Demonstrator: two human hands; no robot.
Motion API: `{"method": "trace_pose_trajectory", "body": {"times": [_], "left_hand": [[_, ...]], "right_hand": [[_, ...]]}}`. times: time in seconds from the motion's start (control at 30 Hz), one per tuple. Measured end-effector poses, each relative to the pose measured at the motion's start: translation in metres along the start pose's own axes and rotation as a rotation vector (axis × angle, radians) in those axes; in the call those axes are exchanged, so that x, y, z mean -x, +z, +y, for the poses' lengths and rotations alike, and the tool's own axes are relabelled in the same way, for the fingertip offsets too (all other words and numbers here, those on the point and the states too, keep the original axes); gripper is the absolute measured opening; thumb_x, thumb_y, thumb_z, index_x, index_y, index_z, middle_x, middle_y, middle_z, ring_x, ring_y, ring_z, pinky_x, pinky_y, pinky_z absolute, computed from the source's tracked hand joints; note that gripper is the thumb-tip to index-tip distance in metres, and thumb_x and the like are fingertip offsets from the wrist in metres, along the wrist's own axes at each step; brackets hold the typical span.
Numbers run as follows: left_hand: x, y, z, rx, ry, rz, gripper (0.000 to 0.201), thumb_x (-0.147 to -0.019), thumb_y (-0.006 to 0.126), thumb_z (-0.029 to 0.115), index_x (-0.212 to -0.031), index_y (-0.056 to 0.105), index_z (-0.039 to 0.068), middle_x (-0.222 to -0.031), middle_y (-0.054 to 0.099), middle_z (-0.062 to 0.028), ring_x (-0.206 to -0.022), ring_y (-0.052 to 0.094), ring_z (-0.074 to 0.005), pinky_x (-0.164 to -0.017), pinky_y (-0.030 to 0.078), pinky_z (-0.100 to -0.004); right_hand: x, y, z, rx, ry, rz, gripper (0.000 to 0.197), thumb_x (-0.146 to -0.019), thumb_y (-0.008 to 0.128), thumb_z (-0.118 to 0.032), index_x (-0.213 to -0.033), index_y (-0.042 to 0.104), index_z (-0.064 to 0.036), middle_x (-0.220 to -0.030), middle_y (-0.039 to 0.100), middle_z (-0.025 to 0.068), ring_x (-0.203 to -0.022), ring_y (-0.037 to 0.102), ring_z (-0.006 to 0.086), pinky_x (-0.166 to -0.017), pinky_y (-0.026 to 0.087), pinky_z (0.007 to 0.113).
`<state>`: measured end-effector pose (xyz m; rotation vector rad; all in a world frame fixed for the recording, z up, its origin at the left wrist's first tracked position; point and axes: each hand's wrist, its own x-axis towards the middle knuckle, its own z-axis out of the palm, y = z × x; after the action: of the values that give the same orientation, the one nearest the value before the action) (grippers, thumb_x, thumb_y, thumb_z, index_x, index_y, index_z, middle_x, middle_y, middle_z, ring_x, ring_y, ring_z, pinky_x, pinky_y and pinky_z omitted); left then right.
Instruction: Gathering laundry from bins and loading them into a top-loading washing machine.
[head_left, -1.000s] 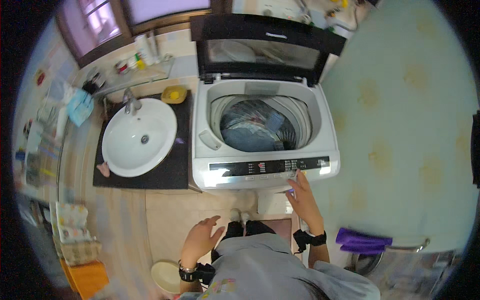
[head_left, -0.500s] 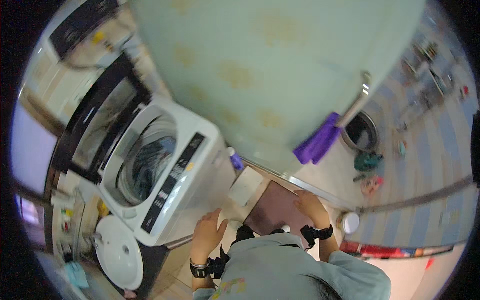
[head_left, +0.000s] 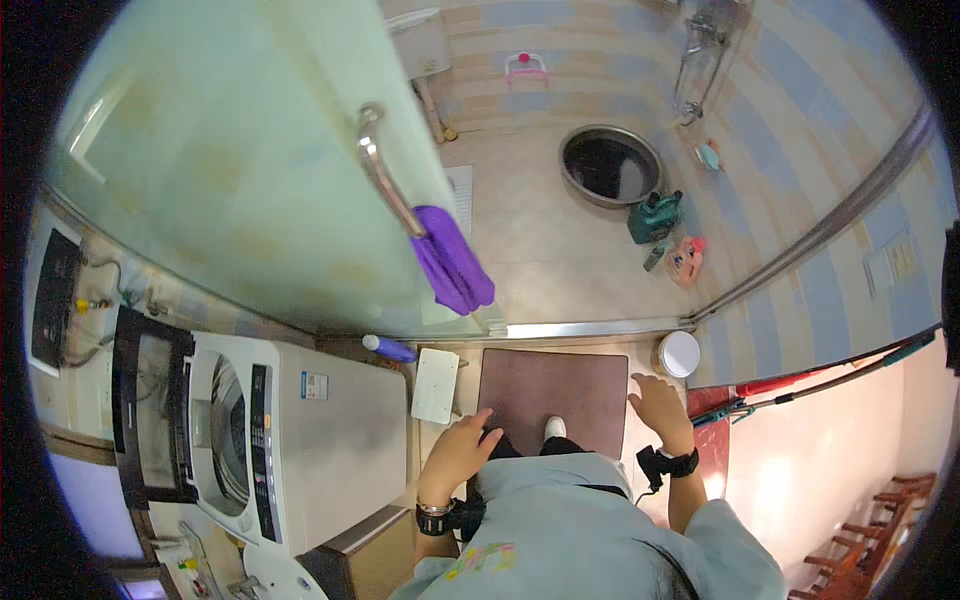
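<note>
My left hand [head_left: 458, 452] hangs in the air with its thumb apart from the fingers and nothing in it. Beside it, on the left, stands a white top-loading washing machine [head_left: 345, 440] with its dark lid [head_left: 152, 400] raised; only a slice of the drum shows. Over the right edge of a brown floor mat [head_left: 555, 395], my right hand [head_left: 662, 410] is held out loosely, empty, its fingers partly stretched. A white round-lidded tub [head_left: 679, 354] stands just beyond that hand. Each wrist wears a dark band.
Ahead, a frosted glass door [head_left: 230, 170] stands open, a purple cloth [head_left: 450, 262] hanging from its handle. Past the metal threshold [head_left: 590, 329] are a metal basin [head_left: 612, 166], a green jug [head_left: 655, 217] and a pink bottle [head_left: 686, 260]. A white stool [head_left: 435, 385] stands beside the mat.
My view has swung right, away from the washing machine and toward the doorway and the basin. One foot now shows farther forward on the mat. Both hands remain empty.
</note>
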<state>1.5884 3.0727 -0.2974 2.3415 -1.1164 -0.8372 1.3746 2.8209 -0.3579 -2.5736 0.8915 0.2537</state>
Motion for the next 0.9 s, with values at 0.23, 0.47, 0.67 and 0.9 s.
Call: {"method": "trace_pose_trajectory", "body": {"times": [0.23,0.47,0.67,0.9], "left_hand": [[-0.071,0.005,0.048,-0.126,0.149,-0.160,0.045,-0.086,0.048,0.035,-0.117,0.047,0.001,-0.106,0.056,-0.0211,-0.095,0.055,-0.0355,-0.080,0.044,-0.0394],[-0.152,0.002,0.059,-0.225,0.246,-0.131,0.046,-0.086,0.047,0.034,-0.117,0.045,0.001,-0.102,0.056,-0.0233,-0.091,0.055,-0.0368,-0.077,0.044,-0.0417],[-0.223,-0.016,0.076,-0.168,0.227,-0.174,0.046,-0.085,0.047,0.033,-0.117,0.045,0.000,-0.102,0.056,-0.0238,-0.094,0.053,-0.0371,-0.081,0.043,-0.0419],[-0.277,-0.033,0.069,-0.238,0.225,-0.118,0.041,-0.083,0.050,0.029,-0.110,0.049,-0.001,-0.099,0.057,-0.0203,-0.090,0.055,-0.0357,-0.074,0.045,-0.0439]], "right_hand": [[0.006,0.023,0.069,-0.106,0.157,0.192,0.032,-0.080,0.052,-0.023,-0.107,0.050,-0.0054,-0.085,0.059,0.0163,-0.080,0.058,0.0325,-0.068,0.045,0.044],[-0.038,0.028,0.093,-0.203,0.091,0.244,0.033,-0.078,0.053,-0.022,-0.106,0.051,-0.0048,-0.084,0.059,0.0153,-0.079,0.057,0.0322,-0.067,0.046,0.043],[-0.102,-0.015,0.113,-0.233,0.223,0.195,0.032,-0.077,0.054,-0.021,-0.104,0.052,-0.0029,-0.088,0.059,0.0209,-0.085,0.056,0.0365,-0.071,0.045,0.045],[-0.175,-0.081,0.134,-0.311,0.360,0.173,0.037,-0.076,0.056,-0.018,-0.108,0.052,-0.0016,-0.094,0.058,0.0248,-0.091,0.053,0.0401,-0.079,0.043,0.044]]}}
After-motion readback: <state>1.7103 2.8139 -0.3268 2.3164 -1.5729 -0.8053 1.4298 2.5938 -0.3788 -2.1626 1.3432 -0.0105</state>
